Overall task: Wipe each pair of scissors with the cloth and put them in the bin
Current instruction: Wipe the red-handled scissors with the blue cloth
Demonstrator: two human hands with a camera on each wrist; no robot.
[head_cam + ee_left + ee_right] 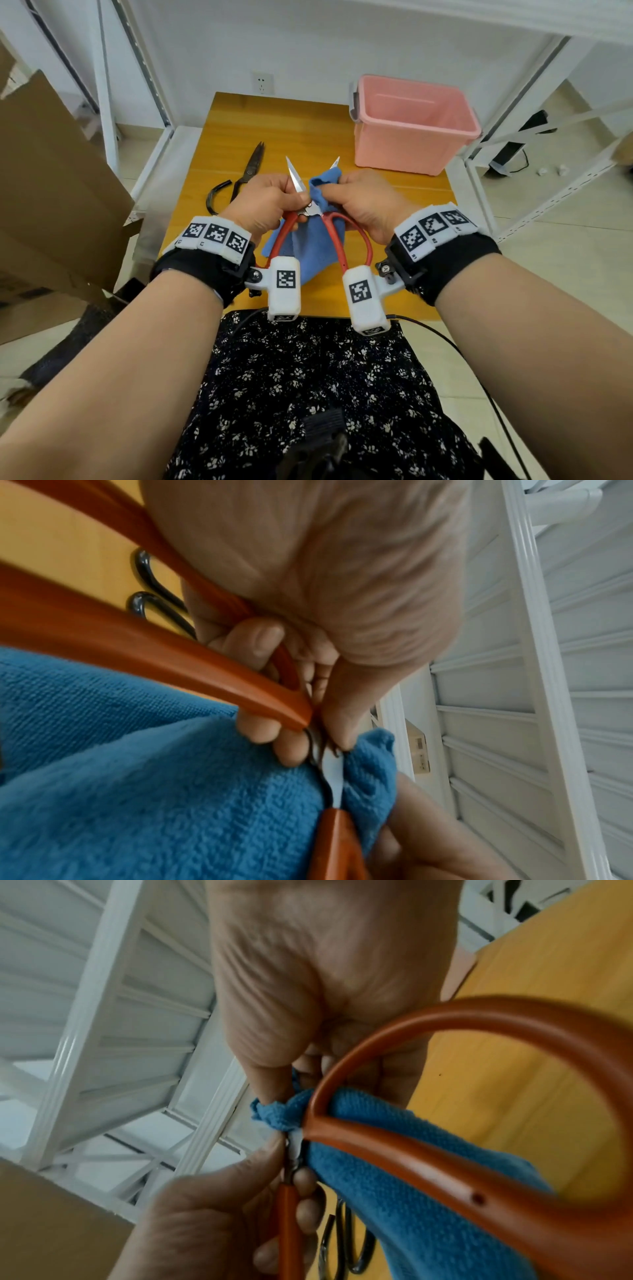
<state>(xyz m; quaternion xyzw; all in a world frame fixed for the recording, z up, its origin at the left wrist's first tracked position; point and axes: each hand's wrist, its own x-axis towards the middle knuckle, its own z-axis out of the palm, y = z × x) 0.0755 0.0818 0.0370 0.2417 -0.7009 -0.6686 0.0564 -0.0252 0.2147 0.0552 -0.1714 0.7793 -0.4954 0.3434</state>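
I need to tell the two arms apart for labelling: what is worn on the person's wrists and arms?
Both forearms are bare, no sleeves. Each wrist wears a black strap with a white band of black-and-white square markers and a white boxy camera block: left hand, right hand. A black cable trails from the right block.

- the right blade of the red-handled scissors (297,219) is wrapped in the blue cloth (310,246); only its tip shows beyond the right hand (364,198).
- the left hand (265,202) covers the left handle's top.
- the black scissors (245,178) on the left have their near handle hidden behind the left wrist.
- the pink bin (411,126) floor is hidden by its near wall.
- both wrist views are blurred.
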